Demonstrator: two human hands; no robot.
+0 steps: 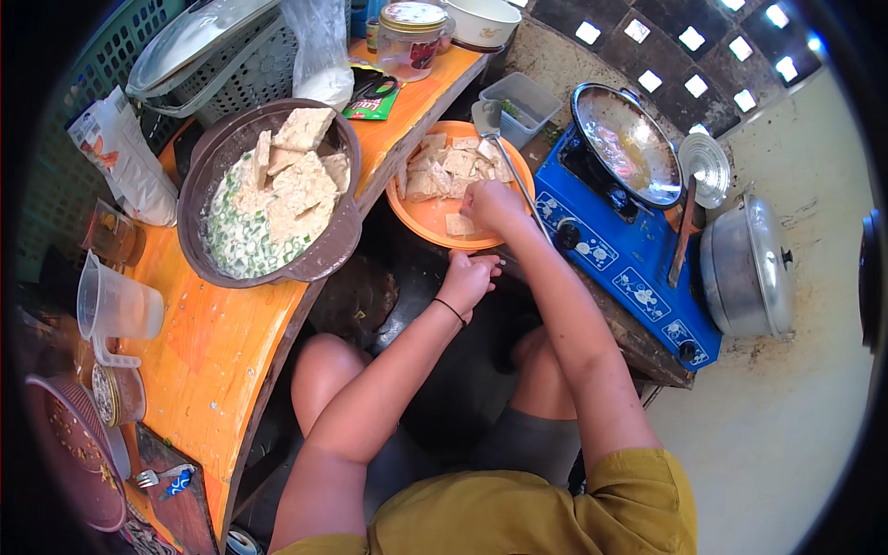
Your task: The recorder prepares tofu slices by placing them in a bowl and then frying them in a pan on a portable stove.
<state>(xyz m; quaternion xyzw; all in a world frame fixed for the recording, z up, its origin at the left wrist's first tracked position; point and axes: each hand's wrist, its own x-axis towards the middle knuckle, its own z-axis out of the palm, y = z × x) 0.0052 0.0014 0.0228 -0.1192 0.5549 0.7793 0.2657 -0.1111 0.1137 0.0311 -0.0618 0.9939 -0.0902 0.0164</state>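
An orange plastic basin (419,222) holds many pale, flat slices that look like tempeh (460,164). Over its near right side, my right hand (497,205) has its fingers closed down at a small tempeh slice (459,225). Just below the basin's near rim is my left hand (469,279), its fingers curled together; whatever they hold is too small to make out. A long-handled metal spatula (514,161) rests along the basin's right side. To the left stands a brown bowl (215,259) of white batter with chopped green onion (242,225), larger tempeh slabs (301,197) piled in it.
On the right, a blue gas stove (610,250) carries a wok (624,143) with oil and food. Beside it are a skimmer (704,176) with a wooden handle and a lidded metal pot (747,264). The orange table (199,361) bears a measuring jug (120,301) and a fork (148,478).
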